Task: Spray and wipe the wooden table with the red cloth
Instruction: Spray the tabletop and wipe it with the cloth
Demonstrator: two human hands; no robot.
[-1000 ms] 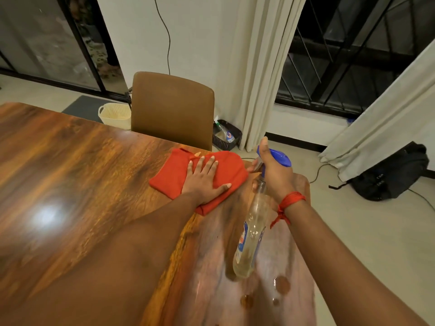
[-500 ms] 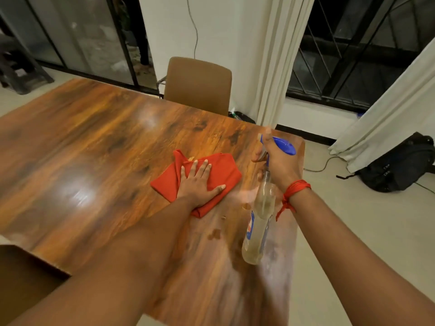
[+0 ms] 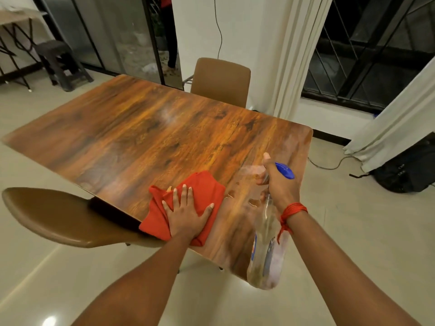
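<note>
The wooden table [image 3: 146, 137] fills the middle of the view, glossy with dark grain. A crumpled red cloth [image 3: 202, 187] lies near the table's near edge. My left hand [image 3: 188, 212] presses flat on the cloth, fingers spread. My right hand [image 3: 280, 184] grips the neck of a clear spray bottle [image 3: 266, 255] with a blue spray head, held above the table's near right corner with its body hanging down. A few wet drops show on the wood between cloth and bottle. A red thread is tied round my right wrist.
A brown chair [image 3: 58, 217] is tucked at the table's near left side, another brown chair [image 3: 221, 81] at the far side. White curtains [image 3: 294, 55] hang behind. A black bag [image 3: 409, 170] and a cable lie on the floor at right. A dark stool [image 3: 61, 62] stands far left.
The view has pulled back, so the whole table now shows. My left hand has drawn the cloth toward the near edge. My right hand keeps the bottle, now nearer the near right corner.
</note>
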